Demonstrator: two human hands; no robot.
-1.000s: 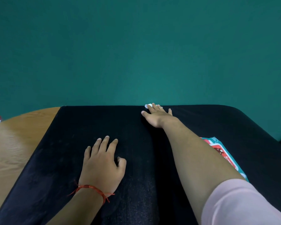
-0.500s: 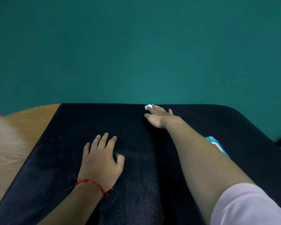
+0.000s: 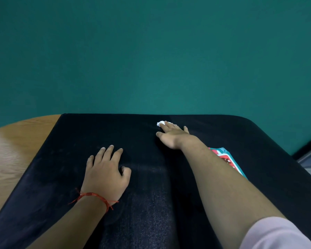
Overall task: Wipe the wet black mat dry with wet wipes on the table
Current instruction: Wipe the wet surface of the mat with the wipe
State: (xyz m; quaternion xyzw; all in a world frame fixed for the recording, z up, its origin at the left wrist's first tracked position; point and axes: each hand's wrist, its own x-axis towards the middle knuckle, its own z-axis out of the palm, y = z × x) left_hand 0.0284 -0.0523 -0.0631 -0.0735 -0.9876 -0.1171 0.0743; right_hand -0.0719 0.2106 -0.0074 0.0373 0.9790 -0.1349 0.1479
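A white wipe (image 3: 161, 123) is pressed onto the black mat (image 3: 75, 144) by straight fingers of the right hand (image 3: 172, 137), while the left hand (image 3: 105, 175) is laid flat, fingers spread.

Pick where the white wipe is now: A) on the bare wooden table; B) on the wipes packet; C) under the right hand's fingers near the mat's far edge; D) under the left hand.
C: the white wipe peeks out from under the right hand, near the far edge of the black mat.

Wipe (image 3: 161, 123) mostly under right hand (image 3: 174, 137)
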